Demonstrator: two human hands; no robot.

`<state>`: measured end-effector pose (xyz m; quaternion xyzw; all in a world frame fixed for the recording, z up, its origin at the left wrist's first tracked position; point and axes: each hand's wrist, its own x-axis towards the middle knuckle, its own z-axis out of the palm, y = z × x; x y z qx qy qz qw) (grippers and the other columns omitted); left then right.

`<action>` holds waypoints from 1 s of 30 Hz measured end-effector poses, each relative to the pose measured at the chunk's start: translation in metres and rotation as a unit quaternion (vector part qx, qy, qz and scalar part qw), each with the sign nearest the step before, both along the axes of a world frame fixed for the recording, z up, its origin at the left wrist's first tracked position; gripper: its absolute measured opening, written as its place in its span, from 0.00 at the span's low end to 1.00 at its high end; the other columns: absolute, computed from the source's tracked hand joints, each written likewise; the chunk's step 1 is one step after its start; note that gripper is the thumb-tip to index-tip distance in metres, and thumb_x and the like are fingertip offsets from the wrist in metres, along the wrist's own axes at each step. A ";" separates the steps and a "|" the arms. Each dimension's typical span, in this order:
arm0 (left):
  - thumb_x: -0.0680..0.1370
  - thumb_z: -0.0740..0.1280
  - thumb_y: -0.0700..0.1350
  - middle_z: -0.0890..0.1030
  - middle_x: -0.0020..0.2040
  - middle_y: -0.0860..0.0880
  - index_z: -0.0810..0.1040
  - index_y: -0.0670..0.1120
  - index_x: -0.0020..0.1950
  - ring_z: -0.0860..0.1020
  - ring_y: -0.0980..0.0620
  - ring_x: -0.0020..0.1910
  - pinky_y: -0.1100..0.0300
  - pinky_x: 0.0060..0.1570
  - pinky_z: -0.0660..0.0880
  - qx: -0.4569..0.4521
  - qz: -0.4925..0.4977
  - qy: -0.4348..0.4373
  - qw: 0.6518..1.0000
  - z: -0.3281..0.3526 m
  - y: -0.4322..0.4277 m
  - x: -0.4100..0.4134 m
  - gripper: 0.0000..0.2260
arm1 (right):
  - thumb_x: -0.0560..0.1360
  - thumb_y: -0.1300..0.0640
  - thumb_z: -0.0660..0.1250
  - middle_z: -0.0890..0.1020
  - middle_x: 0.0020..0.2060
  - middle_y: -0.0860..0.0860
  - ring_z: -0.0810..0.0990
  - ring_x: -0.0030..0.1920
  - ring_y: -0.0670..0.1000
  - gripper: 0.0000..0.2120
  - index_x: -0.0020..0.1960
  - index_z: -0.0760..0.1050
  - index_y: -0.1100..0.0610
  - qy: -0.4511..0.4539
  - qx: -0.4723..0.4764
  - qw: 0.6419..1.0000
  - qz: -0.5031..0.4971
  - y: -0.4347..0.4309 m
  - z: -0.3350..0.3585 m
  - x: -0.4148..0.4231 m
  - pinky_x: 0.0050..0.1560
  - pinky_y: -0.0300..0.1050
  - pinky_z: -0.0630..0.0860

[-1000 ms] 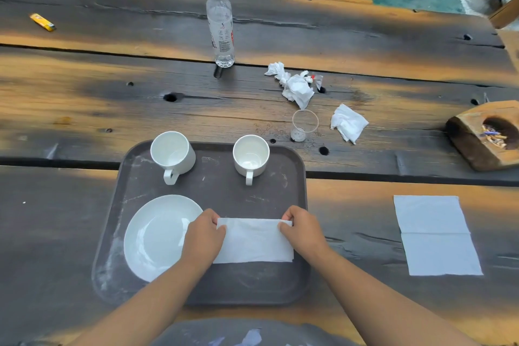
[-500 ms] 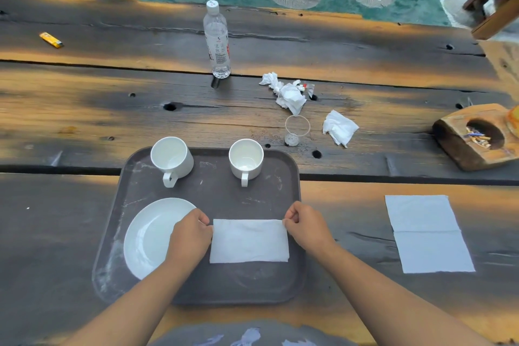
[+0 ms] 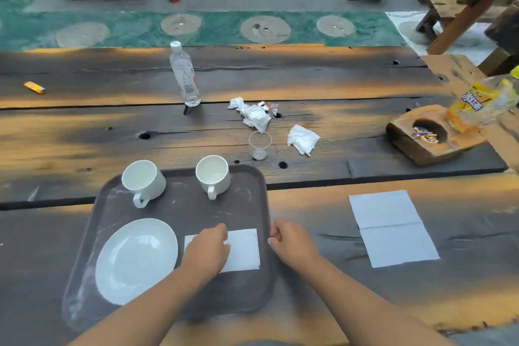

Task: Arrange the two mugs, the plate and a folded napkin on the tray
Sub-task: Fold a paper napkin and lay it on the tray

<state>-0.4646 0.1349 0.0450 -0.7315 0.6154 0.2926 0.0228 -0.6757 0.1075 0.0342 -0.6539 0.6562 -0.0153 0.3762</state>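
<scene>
Now, left hand point(image 3: 207, 250): flat on the folded white paper napkin point(image 3: 243, 250), fingers spread, gripping nothing.
Right hand point(image 3: 292, 241): fingers curled, empty, at the dark grey tray point(image 3: 252, 289) edge.
Napkin: tray's 4 o'clock.
Round white plate point(image 3: 136, 260): 8 o'clock.
Two white mugs point(image 3: 143, 181): 12 o'clock side.
</scene>
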 end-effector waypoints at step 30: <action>0.80 0.65 0.44 0.78 0.60 0.46 0.75 0.45 0.65 0.78 0.44 0.59 0.51 0.57 0.76 0.005 -0.215 0.071 0.974 -0.036 -0.080 -0.301 0.14 | 0.79 0.53 0.68 0.76 0.61 0.50 0.77 0.61 0.54 0.18 0.68 0.72 0.52 0.125 -0.043 0.989 -0.073 -0.032 -0.023 -0.351 0.56 0.52 0.78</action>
